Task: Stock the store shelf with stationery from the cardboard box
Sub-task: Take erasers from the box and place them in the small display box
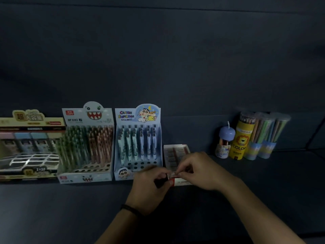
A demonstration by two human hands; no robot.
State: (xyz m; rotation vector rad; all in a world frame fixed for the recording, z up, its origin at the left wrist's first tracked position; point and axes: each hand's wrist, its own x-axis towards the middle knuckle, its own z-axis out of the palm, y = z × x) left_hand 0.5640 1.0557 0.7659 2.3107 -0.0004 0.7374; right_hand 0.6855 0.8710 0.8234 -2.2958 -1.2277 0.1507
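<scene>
At your fingertips [184, 169], curled tight, left hand [151, 184] and right hand [200, 171] pinch the front flap of a small red-and-white cardboard tray [175, 152] standing on the dark shelf [263, 191], just beside the pale-blue cartoon pen display [139, 143]. Step, by appearance: opening it. Next: fold the flap clear, steadying the tray.

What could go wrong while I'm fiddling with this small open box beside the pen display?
1. The left hand and right hand both pinch the front edge of the small open box. A hard tug might tip it and spill the rows of small items inside.
2. The left hand works close to the cartoon pen display. A bump could shift it or knock over its upright pens.
</scene>
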